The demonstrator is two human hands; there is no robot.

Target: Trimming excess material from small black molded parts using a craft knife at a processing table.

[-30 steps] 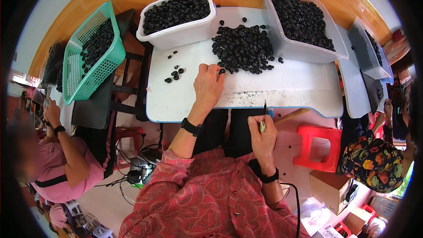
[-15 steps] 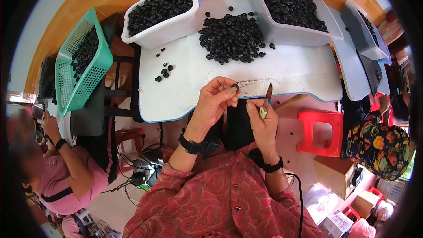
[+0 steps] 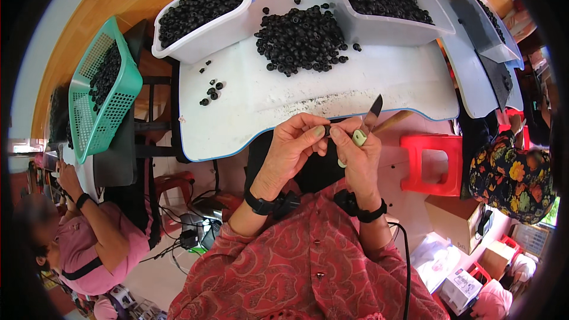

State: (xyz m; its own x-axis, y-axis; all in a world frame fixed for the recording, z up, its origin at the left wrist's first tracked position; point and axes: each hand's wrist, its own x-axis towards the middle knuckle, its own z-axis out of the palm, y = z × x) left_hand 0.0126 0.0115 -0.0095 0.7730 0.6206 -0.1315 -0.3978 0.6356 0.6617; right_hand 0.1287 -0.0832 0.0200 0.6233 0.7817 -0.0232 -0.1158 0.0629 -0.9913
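Note:
Just off the table's near edge, my left hand (image 3: 290, 148) pinches a small round black rubber part (image 3: 326, 131) between thumb and fingertips. My right hand (image 3: 359, 157) is closed round a knife (image 3: 360, 137) with a pale green handle, its dark blade pointing up and away to the right. The right thumb touches the black part too, so both hands meet at it. Beyond them, a pile of similar black parts (image 3: 299, 38) lies on the white table (image 3: 237, 118). Several loose pieces (image 3: 211, 93) are scattered at the table's left.
A white tub (image 3: 201, 47) and a grey translucent tub (image 3: 385, 32), both full of black parts, stand at the back. A green basket (image 3: 127, 92) is at left, a red stool (image 3: 431, 166) at right. Co-workers sit on both sides; cables (image 3: 184, 240) lie on the floor at left.
My hands have come together: the right hand has turned the knife and brought its thumb to the black part in the left hand. The whole view has shifted slightly.

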